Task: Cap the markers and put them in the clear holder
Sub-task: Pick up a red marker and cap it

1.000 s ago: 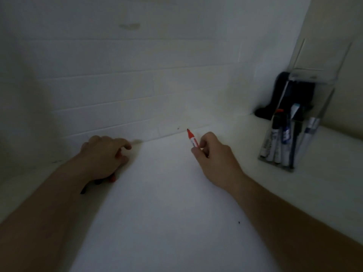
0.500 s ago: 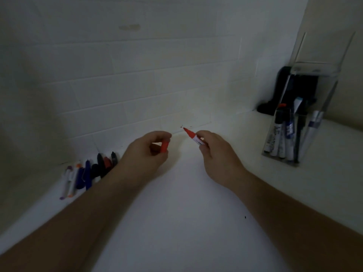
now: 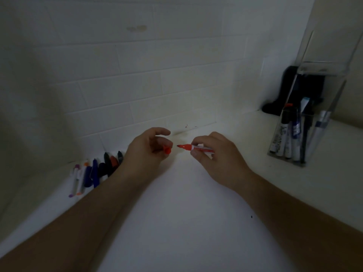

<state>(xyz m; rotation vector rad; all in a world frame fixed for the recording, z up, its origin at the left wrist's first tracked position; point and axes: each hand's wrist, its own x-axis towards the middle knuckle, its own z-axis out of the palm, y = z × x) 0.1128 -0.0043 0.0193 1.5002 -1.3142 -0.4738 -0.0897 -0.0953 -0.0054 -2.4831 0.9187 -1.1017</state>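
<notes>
My right hand (image 3: pixel 218 160) holds an uncapped red marker (image 3: pixel 193 147) level, its tip pointing left. My left hand (image 3: pixel 148 152) pinches a red cap (image 3: pixel 167 150) just left of that tip, a small gap between them. The clear holder (image 3: pixel 306 122) stands at the right with several capped markers upright inside. A row of loose markers and caps (image 3: pixel 94 173) lies along the wall at the left, partly hidden behind my left forearm.
The white counter (image 3: pixel 176 222) meets a white tiled wall (image 3: pixel 157 85) behind my hands. A dark object (image 3: pixel 275 107) sits in the corner behind the holder. The light is dim.
My left hand left the pile by the wall with the red cap and came to the middle. My right hand turned the marker from upright to level, tip toward the cap.
</notes>
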